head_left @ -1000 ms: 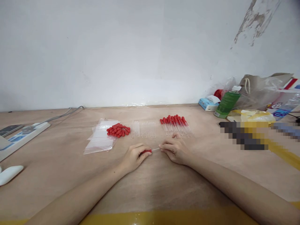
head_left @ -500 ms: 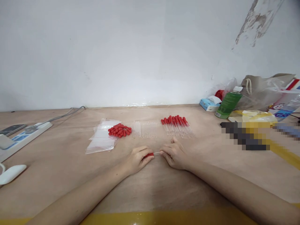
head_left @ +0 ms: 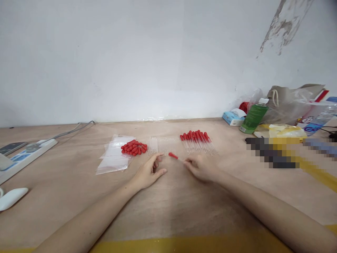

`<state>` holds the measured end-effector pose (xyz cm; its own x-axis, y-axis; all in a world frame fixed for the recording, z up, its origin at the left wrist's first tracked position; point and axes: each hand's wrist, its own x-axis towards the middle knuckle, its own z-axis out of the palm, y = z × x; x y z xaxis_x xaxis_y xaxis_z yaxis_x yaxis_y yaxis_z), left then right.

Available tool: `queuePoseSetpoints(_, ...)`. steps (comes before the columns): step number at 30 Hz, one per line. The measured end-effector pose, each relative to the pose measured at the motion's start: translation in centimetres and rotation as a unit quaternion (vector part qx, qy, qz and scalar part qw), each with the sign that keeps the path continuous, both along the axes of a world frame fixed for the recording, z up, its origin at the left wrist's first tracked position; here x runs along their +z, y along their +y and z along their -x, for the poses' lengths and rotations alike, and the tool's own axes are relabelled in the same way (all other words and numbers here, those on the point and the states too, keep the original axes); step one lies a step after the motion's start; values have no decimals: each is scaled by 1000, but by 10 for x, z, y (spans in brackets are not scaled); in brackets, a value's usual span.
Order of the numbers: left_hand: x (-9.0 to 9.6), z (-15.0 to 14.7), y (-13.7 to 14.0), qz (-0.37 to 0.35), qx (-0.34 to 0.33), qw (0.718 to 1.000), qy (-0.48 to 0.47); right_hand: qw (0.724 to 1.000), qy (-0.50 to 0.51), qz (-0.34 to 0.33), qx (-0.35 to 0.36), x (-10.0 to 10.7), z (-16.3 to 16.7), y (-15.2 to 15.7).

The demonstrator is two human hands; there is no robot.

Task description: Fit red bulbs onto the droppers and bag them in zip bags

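Right hand (head_left: 201,167) pinching one red-bulbed dropper (head_left: 173,155) at its clear end, left hand (head_left: 146,173) spread nearby, one red bulb pile (head_left: 133,148), one clear tube row (head_left: 163,144), one red-topped dropper group (head_left: 196,136), overlaps preventing piece counts, open desk (head_left: 168,207) reaching the yellow near strip (head_left: 168,245)

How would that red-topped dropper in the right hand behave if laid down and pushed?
The dropper would probably roll in a curve, since its red bulb looks round and fatter than the tube. It seems light: the right hand just pinches one end. The thin, clear tube may be fragile; glass or plastic, I can't tell.
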<state>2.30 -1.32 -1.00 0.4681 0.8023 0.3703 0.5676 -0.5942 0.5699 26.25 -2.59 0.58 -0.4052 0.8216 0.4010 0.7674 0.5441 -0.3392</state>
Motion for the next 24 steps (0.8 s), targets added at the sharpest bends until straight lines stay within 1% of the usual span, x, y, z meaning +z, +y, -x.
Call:
queuePoseSetpoints(2,-1,2,2,10,-6,1000,10,993,64,39,-92,4,-9,15)
queuePoseSetpoints(4,0,1,2,2,-20,999,28,979,91,39,-176,8,-15,34)
queuePoseSetpoints(7,4,-2,-1,-13,-32,998,46,960,59,24,-273,11,-16,60)
queuePoseSetpoints(9,6,-3,-2,-14,-38,998,48,950,25,29,-308,9,-11,71)
queuePoseSetpoints(13,6,-3,-2,-15,-45,998,52,942,-9,41,-333,-2,-5,83)
queuePoseSetpoints(16,4,-3,-1,-19,-47,997,54,940,-36,40,-338,-9,-7,84)
queuePoseSetpoints(18,4,-2,-1,-20,-48,997,55,940,-47,30,-337,-10,-8,82)
queuePoseSetpoints(20,4,-2,-1,-22,-49,997,55,945,-38,16,-326,-8,-6,78)
queuePoseSetpoints(22,4,-2,-1,-26,-50,997,56,954,-24,7,-300,-4,2,74)
queuePoseSetpoints(24,4,-2,-1,-31,-51,997,58,962,-25,14,-272,-1,14,70)
